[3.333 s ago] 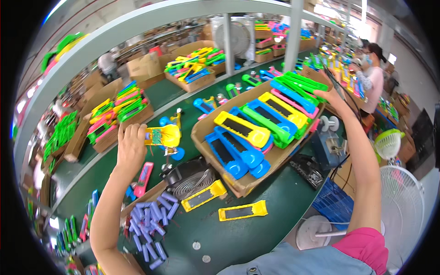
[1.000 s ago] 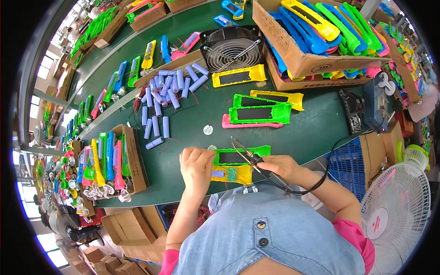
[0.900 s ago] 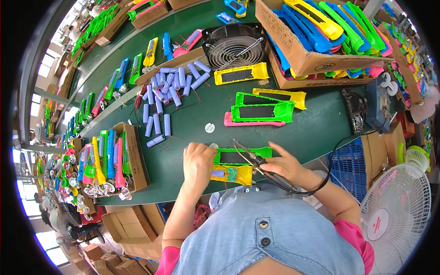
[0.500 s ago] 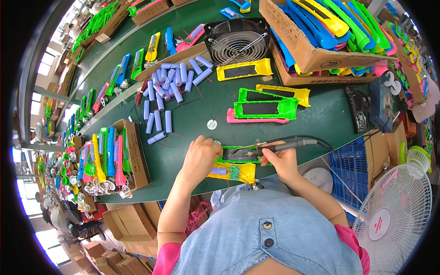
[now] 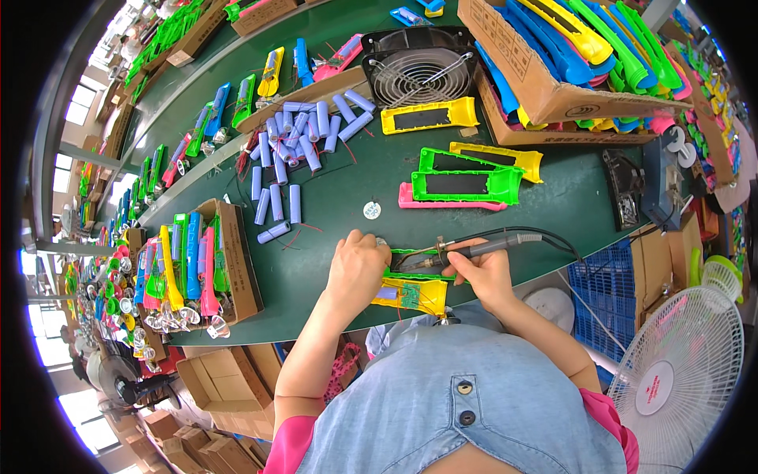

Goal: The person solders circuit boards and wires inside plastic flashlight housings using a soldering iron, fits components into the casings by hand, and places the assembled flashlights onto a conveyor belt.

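Observation:
My right hand (image 5: 483, 276) grips the dark handle of a soldering iron (image 5: 474, 250), whose tip points left into an open green plastic shell (image 5: 422, 276). At the shell's left end my left hand (image 5: 359, 267) is closed, with its fingertips bent down; what they pinch is hidden. Just nearer to me lies a yellow shell (image 5: 430, 299) holding a green circuit board (image 5: 410, 295) and a purple battery cell (image 5: 387, 293). A small round piece (image 5: 382, 242) shows beside my left fingers.
Purple battery cells (image 5: 308, 130) with thin wires are heaped at the far left. Empty-looking shells (image 5: 466, 186) lie beyond my right hand. A carton of coloured shells (image 5: 553, 103), a black metal-grilled fan (image 5: 418, 71), a carton of assembled pieces (image 5: 237, 261) and a white fan (image 5: 671, 379) surround the work.
The whole view has shifted slightly to the right. Both hands keep nearly the same places at the green shell, and the soldering iron stays in my right hand.

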Motion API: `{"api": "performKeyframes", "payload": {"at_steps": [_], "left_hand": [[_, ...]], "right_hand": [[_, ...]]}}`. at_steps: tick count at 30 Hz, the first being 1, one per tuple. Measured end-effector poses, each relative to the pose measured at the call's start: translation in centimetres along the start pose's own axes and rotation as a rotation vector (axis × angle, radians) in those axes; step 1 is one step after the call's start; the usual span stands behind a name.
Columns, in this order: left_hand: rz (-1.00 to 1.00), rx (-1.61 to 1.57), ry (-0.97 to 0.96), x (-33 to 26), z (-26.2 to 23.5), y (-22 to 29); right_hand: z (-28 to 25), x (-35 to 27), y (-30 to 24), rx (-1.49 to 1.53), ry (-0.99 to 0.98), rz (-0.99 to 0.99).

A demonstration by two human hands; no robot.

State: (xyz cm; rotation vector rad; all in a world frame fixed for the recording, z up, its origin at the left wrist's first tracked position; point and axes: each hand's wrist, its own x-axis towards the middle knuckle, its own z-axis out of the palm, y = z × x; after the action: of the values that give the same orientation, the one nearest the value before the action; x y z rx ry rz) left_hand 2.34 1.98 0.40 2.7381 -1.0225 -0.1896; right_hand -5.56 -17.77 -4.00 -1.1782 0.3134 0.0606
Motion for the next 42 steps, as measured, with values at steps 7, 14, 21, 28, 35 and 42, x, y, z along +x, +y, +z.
{"api": "performKeyframes", "payload": {"at_steps": [7,14,21,28,35,42], "left_hand": [[0.02,0.076,-0.015,0.2,0.0,0.2],[0.01,0.127,-0.004,0.1,-0.1,0.5],[0.002,0.174,-0.015,0.3,-0.2,0.9],[-0.015,0.242,-0.028,0.3,-0.6,1.0],[0.272,-0.123,0.081,-1.0,-2.9,4.4],[0.359,-0.341,0.169,-1.7,0.9,3.8]], "right_hand": [[-0.5,-0.3,0.1,-0.011,-0.026,-0.057],[-2.1,-2.3,-1.6,-0.398,-0.046,-0.588],[-4.3,-2.4,-1.0,-1.09,-0.111,-0.888],[-5.4,-1.8,-0.4,-1.207,-0.207,-0.912],[-5.5,-1.5,-0.4,-1.121,-0.181,-0.912],[-5.1,-1.6,-0.4,-1.083,-0.162,-0.955]]}}
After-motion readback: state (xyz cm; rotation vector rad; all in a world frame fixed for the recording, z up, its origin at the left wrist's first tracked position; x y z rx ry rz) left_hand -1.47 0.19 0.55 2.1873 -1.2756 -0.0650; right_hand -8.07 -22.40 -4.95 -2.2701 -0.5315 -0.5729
